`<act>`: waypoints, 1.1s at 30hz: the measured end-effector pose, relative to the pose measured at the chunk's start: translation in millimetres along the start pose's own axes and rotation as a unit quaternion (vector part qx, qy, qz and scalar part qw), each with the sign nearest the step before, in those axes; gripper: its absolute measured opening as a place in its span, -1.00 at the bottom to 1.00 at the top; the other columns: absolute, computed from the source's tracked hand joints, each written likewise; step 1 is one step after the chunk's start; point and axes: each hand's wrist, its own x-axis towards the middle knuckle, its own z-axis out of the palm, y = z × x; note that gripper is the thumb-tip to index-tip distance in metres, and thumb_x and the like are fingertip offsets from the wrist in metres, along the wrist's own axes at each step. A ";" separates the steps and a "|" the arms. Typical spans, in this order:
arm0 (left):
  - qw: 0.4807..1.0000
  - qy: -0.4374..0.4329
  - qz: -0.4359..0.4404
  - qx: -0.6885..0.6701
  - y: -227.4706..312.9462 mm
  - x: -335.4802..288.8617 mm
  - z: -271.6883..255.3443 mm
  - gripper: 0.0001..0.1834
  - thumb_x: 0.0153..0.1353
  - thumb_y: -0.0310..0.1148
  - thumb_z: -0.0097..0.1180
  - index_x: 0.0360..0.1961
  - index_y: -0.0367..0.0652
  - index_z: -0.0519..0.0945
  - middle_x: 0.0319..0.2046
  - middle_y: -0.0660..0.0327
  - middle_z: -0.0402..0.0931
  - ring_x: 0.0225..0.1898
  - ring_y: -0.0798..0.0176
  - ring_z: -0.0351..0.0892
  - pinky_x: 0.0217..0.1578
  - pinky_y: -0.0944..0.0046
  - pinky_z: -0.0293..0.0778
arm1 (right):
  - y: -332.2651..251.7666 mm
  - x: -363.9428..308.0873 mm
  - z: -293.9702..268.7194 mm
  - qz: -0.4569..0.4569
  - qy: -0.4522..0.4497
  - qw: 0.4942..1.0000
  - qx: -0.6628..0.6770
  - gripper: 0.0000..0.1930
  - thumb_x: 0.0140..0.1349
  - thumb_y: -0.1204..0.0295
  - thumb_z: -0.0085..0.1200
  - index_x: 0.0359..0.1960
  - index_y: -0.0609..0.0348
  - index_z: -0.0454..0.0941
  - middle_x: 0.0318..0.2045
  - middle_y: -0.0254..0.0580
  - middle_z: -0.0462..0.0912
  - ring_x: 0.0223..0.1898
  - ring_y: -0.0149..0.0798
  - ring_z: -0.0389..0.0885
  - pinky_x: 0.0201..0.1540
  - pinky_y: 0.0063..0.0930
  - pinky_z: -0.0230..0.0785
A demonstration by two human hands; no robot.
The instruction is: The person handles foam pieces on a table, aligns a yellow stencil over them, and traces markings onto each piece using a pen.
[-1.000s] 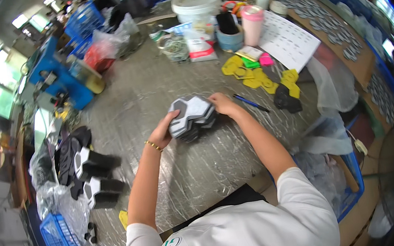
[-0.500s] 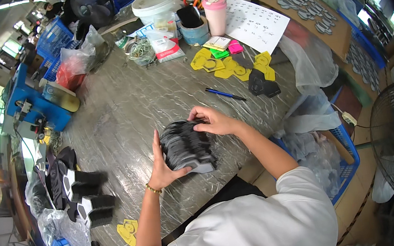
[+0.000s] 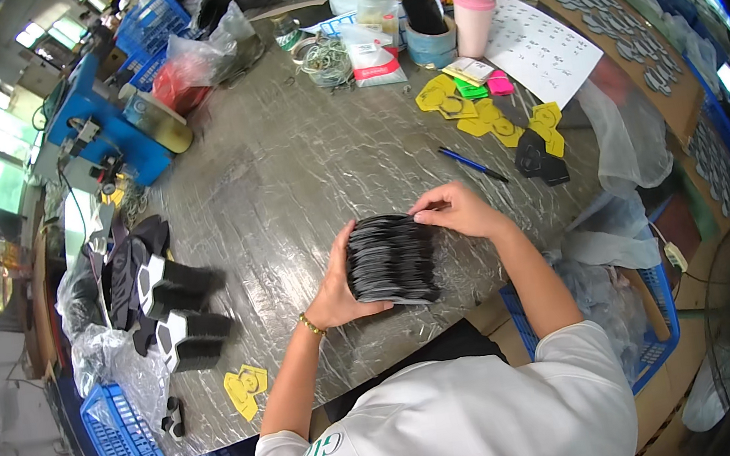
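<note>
A workshop: a blue metal machine (image 3: 139,156) at the far left of the shiny grey worktop (image 3: 283,165), a thick stack of flat black pieces (image 3: 391,261), many small grey pieces (image 3: 625,28) far right, a blue slatted plastic crate (image 3: 136,452) near left

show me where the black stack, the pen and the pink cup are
Black stack (image 3: 391,261): head view, middle of its layered side
Pen (image 3: 473,165): head view, middle of its blue barrel
Pink cup (image 3: 475,26): head view, middle of its side
</note>
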 end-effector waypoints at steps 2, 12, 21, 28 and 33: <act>1.000 -0.012 0.001 0.008 -0.5 -0.5 -0.4 0.45 -0.36 -0.33 0.64 0.49 -0.15 -0.16 0.40 0.00 0.02 0.40 0.03 0.14 0.36 0.03 0.18 | 6.7 2.6 -7.8 0.015 -0.054 0.992 0.112 -0.75 0.28 0.44 0.21 -0.06 0.33 0.63 -0.18 -0.25 0.70 -0.17 -0.50 0.59 -0.09 -0.58 0.45; 0.999 -0.026 0.024 0.029 0.8 -4.1 -3.3 0.44 -0.39 -0.28 0.65 0.47 -0.17 -0.13 0.40 -0.02 -0.02 0.44 -0.01 0.02 0.39 0.03 0.12 | 30.1 72.4 -8.6 -0.028 0.197 0.980 0.014 -0.60 0.44 0.18 -0.01 -0.29 0.34 0.64 -0.57 -0.42 0.56 -0.52 -0.54 0.39 -0.46 -0.47 0.26; 0.997 -0.033 0.017 0.061 1.4 -5.0 -4.7 0.66 -0.48 -0.08 0.66 0.47 -0.25 -0.38 0.47 -0.25 -0.48 0.52 -0.24 -0.38 0.46 -0.01 -0.11 | 14.4 99.2 26.1 0.011 -0.121 0.955 -0.270 -0.77 0.05 0.36 0.27 -0.32 0.25 0.60 -0.52 -0.37 0.59 -0.45 -0.40 0.51 -0.36 -0.43 0.37; 0.997 -0.072 0.008 0.003 -2.0 7.6 -8.0 0.69 -0.44 -0.07 0.65 0.46 -0.28 -0.46 0.46 -0.26 -0.32 0.50 -0.24 -0.27 0.46 0.00 -0.15 | 19.2 69.5 11.6 -0.070 -0.139 0.988 -0.021 -0.64 0.46 0.23 -0.11 -0.14 0.29 0.62 -0.27 -0.12 0.70 -0.16 -0.26 0.64 0.00 -0.40 0.41; 0.996 -0.024 0.051 0.068 -9.1 17.2 -3.9 0.64 -0.41 -0.07 0.64 0.47 -0.28 -0.40 0.46 -0.22 -0.28 0.50 -0.21 -0.24 0.46 0.02 -0.10 | -8.5 27.1 45.4 -0.076 0.103 0.985 -0.116 -0.52 0.50 0.12 -0.23 -0.06 0.35 0.56 -0.18 0.03 0.67 -0.07 -0.03 0.63 0.06 -0.29 0.40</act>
